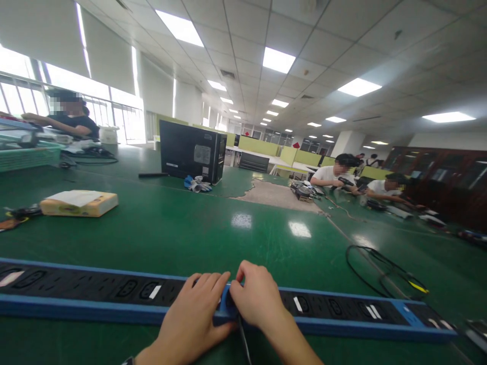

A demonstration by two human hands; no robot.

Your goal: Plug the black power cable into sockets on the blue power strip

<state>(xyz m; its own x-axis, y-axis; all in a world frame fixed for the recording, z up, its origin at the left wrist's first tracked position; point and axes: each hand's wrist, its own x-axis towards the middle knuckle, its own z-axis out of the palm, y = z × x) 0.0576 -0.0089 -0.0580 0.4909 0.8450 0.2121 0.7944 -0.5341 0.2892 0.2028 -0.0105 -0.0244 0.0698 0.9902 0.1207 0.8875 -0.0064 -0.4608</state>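
Note:
A long blue-and-black power strip point(327, 309) lies across the near part of the green table, with rows of sockets and white stickers along its black face. My left hand point(200, 309) grips the strip near its middle, fingers over the far edge and thumb at the near side. Beside it, my right hand point(258, 294) is closed with thumb and fingertips together over the strip's blue middle section. What those fingertips hold is hidden. From beneath the right hand a thin black cable point(243, 337) runs toward me.
Farther back stand a black computer tower point(190, 149), gloves point(198, 183) and a yellow tissue pack point(79, 204). A looped black cable point(352, 266) lies at right, a green basket point(28, 156) at left. Several people sit around the table; its surface has a torn patch point(274, 195).

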